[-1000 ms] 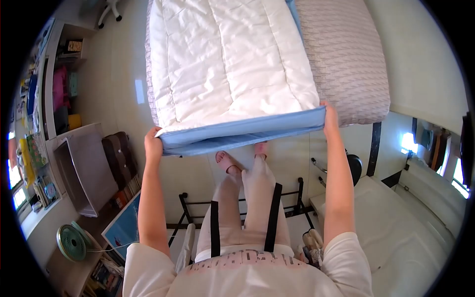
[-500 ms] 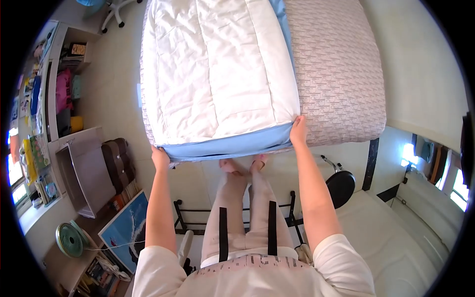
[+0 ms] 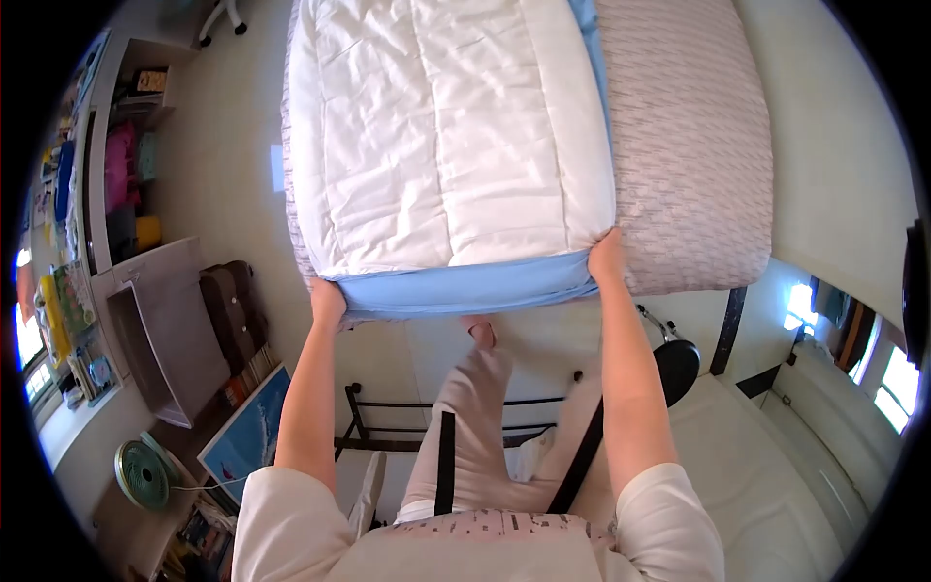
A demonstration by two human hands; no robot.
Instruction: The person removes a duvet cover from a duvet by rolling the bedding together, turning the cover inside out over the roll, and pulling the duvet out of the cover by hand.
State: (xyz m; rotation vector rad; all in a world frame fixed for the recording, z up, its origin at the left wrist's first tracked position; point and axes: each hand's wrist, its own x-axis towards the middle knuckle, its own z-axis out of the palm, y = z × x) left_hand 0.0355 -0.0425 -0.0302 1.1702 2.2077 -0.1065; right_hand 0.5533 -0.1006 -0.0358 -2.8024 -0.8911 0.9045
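A white quilt (image 3: 436, 145) with stitched lines lies along the left part of a bed with a patterned beige cover (image 3: 689, 145). Its near end shows a blue fabric border (image 3: 465, 288) at the bed's near edge, and more blue shows along the quilt's right side. My left hand (image 3: 328, 301) is closed on the left corner of the blue border. At the right corner, my right hand (image 3: 606, 257) grips the same border, its fingers partly hidden. The border is stretched between both hands.
Left of the bed are shelves (image 3: 145, 87), a grey bin (image 3: 175, 339), a brown case (image 3: 233, 310) and a small green fan (image 3: 144, 473). A black round seat (image 3: 677, 371) stands right of my legs, near a white surface (image 3: 766, 466). A black metal frame (image 3: 388, 443) is beneath me.
The blue border has come down against the bed's near edge, held at both corners. Since the middle frame, the view has shifted slightly and one of my legs has swung out to the right.
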